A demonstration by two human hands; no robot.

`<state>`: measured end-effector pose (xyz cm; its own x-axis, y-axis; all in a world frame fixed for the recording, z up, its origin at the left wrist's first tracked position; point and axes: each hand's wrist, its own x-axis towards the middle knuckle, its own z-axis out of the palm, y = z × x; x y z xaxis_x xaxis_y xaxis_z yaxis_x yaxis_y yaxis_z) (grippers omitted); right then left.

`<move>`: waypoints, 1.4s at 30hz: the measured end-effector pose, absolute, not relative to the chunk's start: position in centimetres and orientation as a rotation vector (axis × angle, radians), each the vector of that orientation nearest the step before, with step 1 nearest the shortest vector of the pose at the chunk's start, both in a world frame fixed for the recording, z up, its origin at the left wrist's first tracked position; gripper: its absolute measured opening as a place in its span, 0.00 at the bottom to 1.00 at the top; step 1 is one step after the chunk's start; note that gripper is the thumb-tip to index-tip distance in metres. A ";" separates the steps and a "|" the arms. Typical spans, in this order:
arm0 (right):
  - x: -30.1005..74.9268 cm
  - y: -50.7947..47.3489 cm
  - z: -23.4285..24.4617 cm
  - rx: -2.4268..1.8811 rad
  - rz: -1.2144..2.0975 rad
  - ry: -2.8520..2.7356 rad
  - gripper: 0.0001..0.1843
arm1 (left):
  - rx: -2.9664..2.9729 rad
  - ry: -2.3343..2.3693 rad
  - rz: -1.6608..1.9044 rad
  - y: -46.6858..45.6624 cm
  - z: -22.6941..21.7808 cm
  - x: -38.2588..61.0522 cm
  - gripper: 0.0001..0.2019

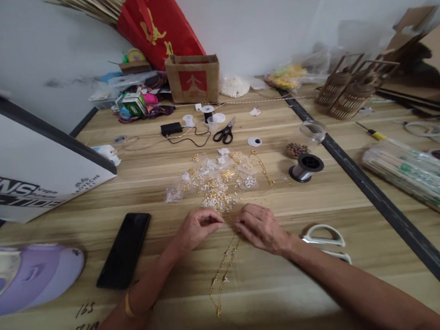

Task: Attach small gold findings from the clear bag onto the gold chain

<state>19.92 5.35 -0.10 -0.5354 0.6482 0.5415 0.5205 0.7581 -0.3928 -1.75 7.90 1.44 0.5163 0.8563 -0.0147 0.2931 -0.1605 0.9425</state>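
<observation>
My left hand point(198, 228) and my right hand point(262, 228) rest on the wooden table point(285, 293), fingers pinched toward each other over a gold beaded strand point(225, 272). The strand trails from between my fingertips down toward me. Just beyond my hands lies a heap of small gold and silver beads and clear packets point(216, 183). What exactly each pinch holds is too small to see beyond the strand's top end.
A black phone point(124, 249) lies left of my left hand, a purple-white cap point(25, 277) further left. White-handled scissors point(324, 238) lie right of my right hand. Further off sit a wire spool point(305, 167), black scissors point(225, 132), a paper bag point(194, 78) and a white board point(31, 166).
</observation>
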 end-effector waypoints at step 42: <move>20.1 5.4 -0.2 -0.891 0.258 -2.253 0.06 | 2.284 1.137 0.199 3.0 2.5 -1.1 0.07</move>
